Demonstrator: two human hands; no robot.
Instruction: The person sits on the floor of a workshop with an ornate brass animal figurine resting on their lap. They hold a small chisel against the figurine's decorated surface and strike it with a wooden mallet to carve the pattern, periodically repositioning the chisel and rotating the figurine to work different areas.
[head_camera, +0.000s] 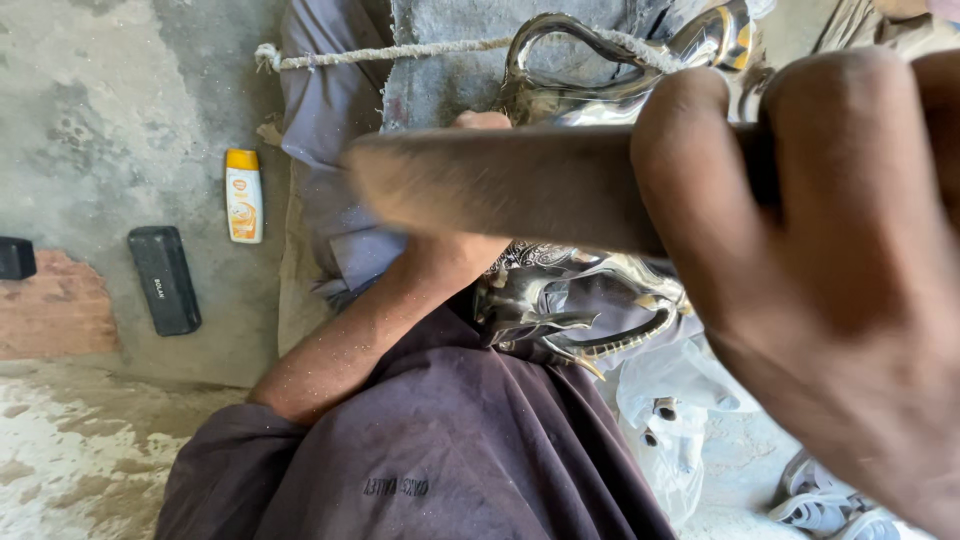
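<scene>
- Close to the camera, the right hand (840, 270) was seen wrapped tight round a long flat tool (500, 185), apparently a file; its blurred free end reached left across the work.
- The left hand (480, 122) was mostly hidden behind the tool. How far it was closed could not be told; it appeared pressed against the shiny metal piece (580, 300), probably to steady it.
- The metal piece, ornate and curved, lay in the lap against grey cloth (440, 60); the cloth was judged to cushion and brace it.
- One rope (400, 52) was stretched across the cloth, seemingly to bind the work in place.
- On the concrete floor (100, 120), well apart from the work, were counted one yellow-capped bottle (243, 196) and two black boxes, one whole (164, 280), one cut off at the edge (15, 258).
- One tool and one metal piece were counted.
</scene>
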